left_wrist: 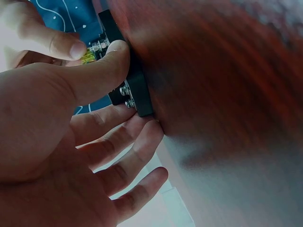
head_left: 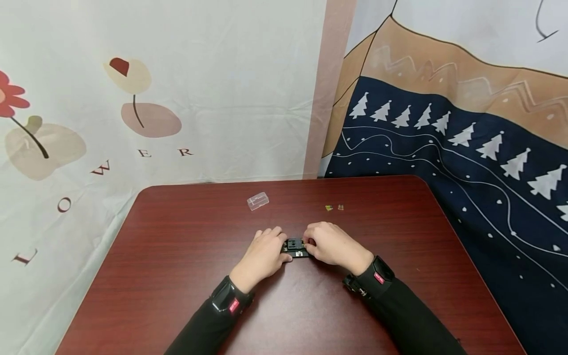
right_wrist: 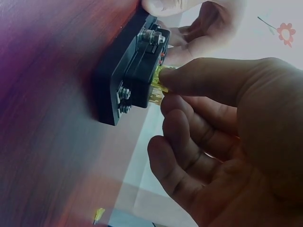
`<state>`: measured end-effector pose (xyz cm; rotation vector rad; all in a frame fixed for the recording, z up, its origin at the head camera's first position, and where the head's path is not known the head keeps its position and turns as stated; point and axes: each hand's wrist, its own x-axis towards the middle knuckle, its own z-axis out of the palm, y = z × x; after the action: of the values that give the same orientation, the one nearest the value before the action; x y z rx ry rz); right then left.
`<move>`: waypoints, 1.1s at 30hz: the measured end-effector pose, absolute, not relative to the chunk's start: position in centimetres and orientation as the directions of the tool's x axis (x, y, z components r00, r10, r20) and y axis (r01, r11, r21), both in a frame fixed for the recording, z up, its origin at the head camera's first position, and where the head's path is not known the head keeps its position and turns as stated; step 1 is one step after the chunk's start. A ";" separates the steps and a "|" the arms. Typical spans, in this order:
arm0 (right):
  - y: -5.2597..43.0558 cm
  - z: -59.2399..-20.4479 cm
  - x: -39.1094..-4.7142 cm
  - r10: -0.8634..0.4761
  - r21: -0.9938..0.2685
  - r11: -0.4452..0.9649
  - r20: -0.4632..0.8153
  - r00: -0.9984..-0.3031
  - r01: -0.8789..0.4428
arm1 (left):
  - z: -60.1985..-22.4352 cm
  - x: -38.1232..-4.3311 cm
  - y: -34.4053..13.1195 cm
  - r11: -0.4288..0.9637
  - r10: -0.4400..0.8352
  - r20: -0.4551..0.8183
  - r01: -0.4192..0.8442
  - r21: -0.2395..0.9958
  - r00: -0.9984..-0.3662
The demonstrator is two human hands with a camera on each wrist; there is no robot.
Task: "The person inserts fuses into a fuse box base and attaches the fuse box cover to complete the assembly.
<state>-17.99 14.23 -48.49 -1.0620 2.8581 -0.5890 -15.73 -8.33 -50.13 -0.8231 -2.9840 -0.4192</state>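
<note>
1. Black block (head_left: 295, 244) sits on the reddish-brown desk (head_left: 177, 236), between the two hands, with metal screws (right_wrist: 124, 93) near its ends.
2. Left hand (head_left: 263, 252) is at the block's left end; its grip is closed on the block, thumb along the near side, the other fingers at the end and far side.
3. Right hand (head_left: 334, 245) is at the block's right end; its grip pinches a yellow translucent piece (right_wrist: 157, 78) against the block's upper face. How deep the piece sits cannot be told.
4. Beyond the block and to its left, a clear plastic box (head_left: 258, 201) lies on the desk.
5. Beyond the block and to its right lie a small yellow bit (head_left: 329, 208) and, just beside it, a paler brownish bit (head_left: 340, 207); both are too small to make out.
6. Well behind the block hang a pale flowered cloth (head_left: 248, 98) and, farther right, a navy-and-tan cloth (head_left: 399, 148) with white trees.
</note>
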 end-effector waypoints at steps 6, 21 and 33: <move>14.1 -48.5 -17.9 -0.623 -0.369 0.700 0.104 -0.776 -0.611 | -50.3 -15.7 -8.2 0.829 0.493 0.090 0.499 0.252 -0.865; 13.8 -48.9 -17.9 -0.621 -0.327 0.708 0.132 -0.772 -0.626 | -50.4 -15.7 -8.1 0.828 0.494 0.104 0.503 0.247 -0.863; 13.8 -48.8 -17.7 -0.604 -0.339 0.724 0.110 -0.790 -0.601 | -50.5 -15.7 -8.2 0.830 0.497 0.086 0.502 0.243 -0.863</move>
<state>-17.73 13.80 -48.84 -1.0166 2.9094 -0.5678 -15.70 -8.24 -50.48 -0.8159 -2.9869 -0.4051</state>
